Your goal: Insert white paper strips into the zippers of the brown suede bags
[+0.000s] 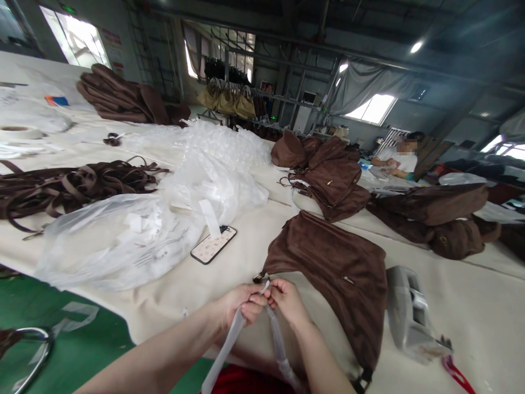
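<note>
A brown bag (336, 268) lies on the cream-covered table, its curved opening facing me and a metal ring at its near left corner. Just below that corner, my left hand (246, 303) is closed on a white strip (225, 350), which hangs down toward my lap. My right hand (283, 298) pinches the strip close beside the left fingers, and another length of it, looking wrapped in clear film, runs down between my forearms. The fingertips of both hands nearly touch. A phone in a patterned case (213, 245) rests left of the bag, with a white strip end over it.
A grey tape dispenser (414, 317) and pink-handled scissors (457, 375) sit right of the bag. Clear plastic bags (123, 241) and brown straps (74, 186) lie at left. More brown bags (328, 169) are piled beyond. A person (404, 156) works at the far right.
</note>
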